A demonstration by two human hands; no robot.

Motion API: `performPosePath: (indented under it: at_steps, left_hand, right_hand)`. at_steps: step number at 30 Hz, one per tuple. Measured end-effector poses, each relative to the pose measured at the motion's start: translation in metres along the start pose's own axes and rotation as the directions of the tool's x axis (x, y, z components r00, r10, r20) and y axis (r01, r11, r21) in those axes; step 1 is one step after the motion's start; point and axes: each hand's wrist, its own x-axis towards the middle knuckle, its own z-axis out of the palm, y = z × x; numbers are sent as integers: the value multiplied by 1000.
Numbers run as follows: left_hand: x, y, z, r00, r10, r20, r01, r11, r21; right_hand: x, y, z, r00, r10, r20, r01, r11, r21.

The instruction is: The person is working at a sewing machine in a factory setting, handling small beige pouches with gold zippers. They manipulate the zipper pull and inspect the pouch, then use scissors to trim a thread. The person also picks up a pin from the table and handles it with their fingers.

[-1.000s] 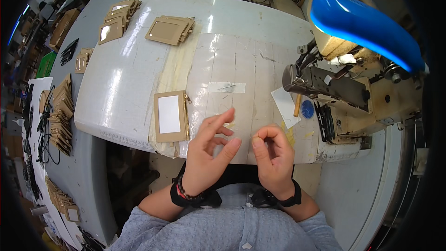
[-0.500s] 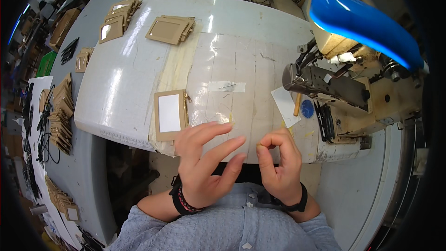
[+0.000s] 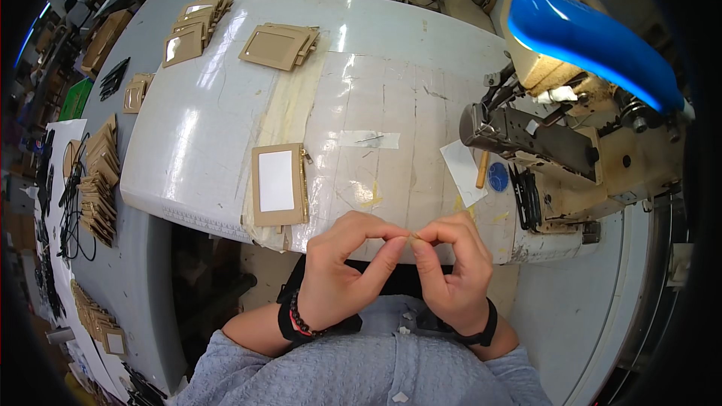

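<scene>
My left hand (image 3: 347,263) and my right hand (image 3: 454,267) meet at their fingertips over the table's front edge. Thumb and forefinger of each are pinched on something tiny and tan, too small to name. To the left of my hands lies a tan card holder (image 3: 280,184) with a white window and a zipper along its right side, flat on the table. It touches neither hand.
On the right stands a sewing machine (image 3: 526,139) with a blue cover. Beside it lie a white card (image 3: 462,173), a wooden-handled tool (image 3: 482,170) and a blue disc (image 3: 498,177). Tan holder stacks (image 3: 275,46) sit farther back; bundled pieces (image 3: 98,210) line the left table.
My left hand has moved right and closed from spread fingers into a pinch against my right fingertips. My right hand keeps its pinch in nearly the same place.
</scene>
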Motion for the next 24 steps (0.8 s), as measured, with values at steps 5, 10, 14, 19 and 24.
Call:
performPosePath:
  at_steps: [5,10,14,19,24]
  left_hand:
    - [-2,-4,3,986,-167,12,161,928,-335]
    - [-1,-3,1,974,-208,91,226,845,-485]
    - [-1,-1,1,968,-228,99,247,834,-493]
    - [0,-3,1,966,-237,99,255,834,-490]
    - [-1,-2,2,965,-245,95,260,834,-487]
  right_hand:
    - [0,-3,3,995,103,-13,-101,988,116]
    - [0,-1,5,991,133,3,-132,981,141]
    - [1,0,8,989,149,0,-147,977,153]
    - [0,1,8,987,160,1,-159,975,158]
    - [1,1,8,987,159,0,-157,974,163]
